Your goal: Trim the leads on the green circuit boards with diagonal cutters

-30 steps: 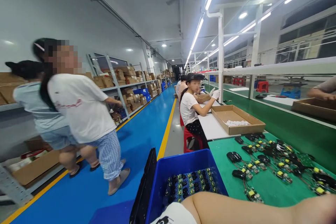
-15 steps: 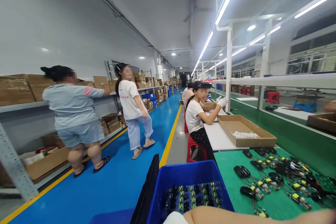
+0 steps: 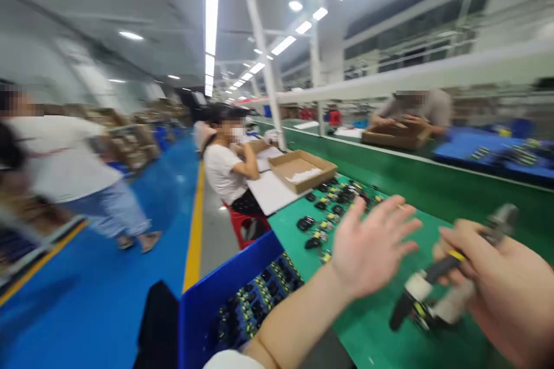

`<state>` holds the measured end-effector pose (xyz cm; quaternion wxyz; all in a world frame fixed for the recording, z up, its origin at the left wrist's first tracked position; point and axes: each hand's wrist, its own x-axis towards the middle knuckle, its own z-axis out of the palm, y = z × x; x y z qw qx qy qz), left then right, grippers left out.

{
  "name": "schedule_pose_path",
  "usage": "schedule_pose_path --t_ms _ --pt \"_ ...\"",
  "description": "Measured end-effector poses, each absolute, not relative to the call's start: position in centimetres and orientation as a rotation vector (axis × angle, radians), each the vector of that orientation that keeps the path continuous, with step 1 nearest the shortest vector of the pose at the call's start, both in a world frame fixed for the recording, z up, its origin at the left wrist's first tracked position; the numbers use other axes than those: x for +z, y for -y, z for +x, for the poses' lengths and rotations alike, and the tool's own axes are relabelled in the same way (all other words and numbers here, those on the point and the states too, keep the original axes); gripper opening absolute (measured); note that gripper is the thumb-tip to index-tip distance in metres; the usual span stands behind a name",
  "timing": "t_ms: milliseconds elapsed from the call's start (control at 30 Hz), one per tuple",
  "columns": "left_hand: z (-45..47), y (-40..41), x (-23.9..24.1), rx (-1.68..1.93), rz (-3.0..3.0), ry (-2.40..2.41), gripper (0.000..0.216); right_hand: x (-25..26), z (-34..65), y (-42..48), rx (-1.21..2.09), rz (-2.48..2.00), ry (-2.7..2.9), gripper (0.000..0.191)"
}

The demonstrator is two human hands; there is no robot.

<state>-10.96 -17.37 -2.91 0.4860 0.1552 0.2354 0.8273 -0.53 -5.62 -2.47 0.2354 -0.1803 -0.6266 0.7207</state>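
Observation:
My left hand (image 3: 367, 248) is stretched over the green work surface (image 3: 363, 323), palm up and fingers spread, holding nothing. Beyond its fingers lie several small circuit boards with black casings (image 3: 306, 223), joined by thin wires. At the right, my right hand (image 3: 502, 282) is closed around a dark tool-like object with a yellow band (image 3: 445, 265) and grey parts; motion blur hides its exact kind. Below that hand is a blurred black and whitish piece with a yellow-topped circuit part (image 3: 419, 314); whether it is attached I cannot tell.
A blue bin (image 3: 229, 268) holding rows of circuit boards stands left of the bench. A shallow cardboard box (image 3: 298, 170) with white pieces lies farther along. A seated co-worker (image 3: 225, 167) is beside it; another person (image 3: 64, 161) is in the blue aisle. A green partition (image 3: 389, 176) runs behind.
The view has swung right toward the bench. My left hand has come into full view, spread open, and my right hand with the dark object has appeared.

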Motion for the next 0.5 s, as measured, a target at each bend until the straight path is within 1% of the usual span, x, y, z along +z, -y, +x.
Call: schedule_pose_path --t_ms 33,100,267,400,500 --pt "-11.4 17.7 -2.6 2.007 0.347 -0.568 0.067 -1.7 -0.2 6.3 1.968 -0.588 1.62 0.04" --pt "-11.9 17.8 -2.3 1.99 0.31 -0.584 0.068 -0.3 -0.6 7.5 1.943 -0.734 1.558 0.037" --pt "-10.6 17.4 -2.7 1.865 0.34 -0.581 0.075 0.6 -2.2 8.5 1.952 -0.727 1.638 0.023" --pt "-9.7 16.8 -2.8 1.812 0.316 -0.595 0.075 0.3 -2.7 8.6 1.968 -0.716 1.651 0.022" --pt "-9.4 16.5 -2.5 1.812 0.259 -0.63 0.07 0.3 -3.4 8.8 1.87 -0.744 1.669 0.023"
